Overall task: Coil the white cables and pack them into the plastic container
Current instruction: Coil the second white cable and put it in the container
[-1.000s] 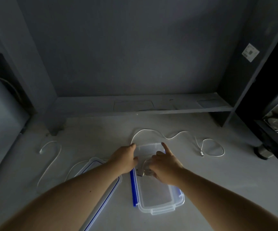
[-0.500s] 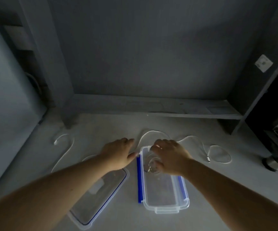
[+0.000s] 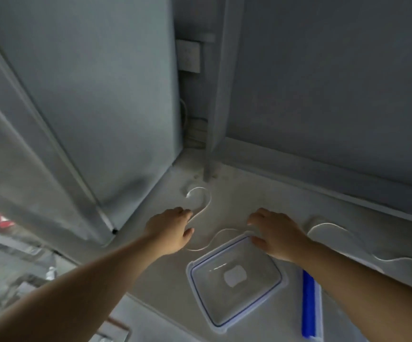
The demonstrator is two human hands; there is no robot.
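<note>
A white cable (image 3: 201, 211) lies on the pale table, looping at the far left and snaking back toward the lid. My left hand (image 3: 171, 230) hovers palm down over its middle, fingers relaxed and holding nothing I can see. My right hand (image 3: 275, 234) is spread over the cable's right end by the lid's far corner, and I cannot tell if it touches it. The clear lid with a blue seal (image 3: 234, 292) lies flat between my arms. Only the plastic container's blue clip (image 3: 308, 304) shows beside my right forearm. A second white cable (image 3: 330, 225) trails off to the right.
A grey panel (image 3: 101, 119) stands at the left, meeting the back wall at a corner post (image 3: 207, 169). A raised ledge (image 3: 323, 174) runs along the back. The table's front edge (image 3: 135, 298) drops to cluttered shelves at lower left.
My view has swung left. Both hands have left the container and moved left to the cable beyond the lid. The container has slid out to the lower right of the view.
</note>
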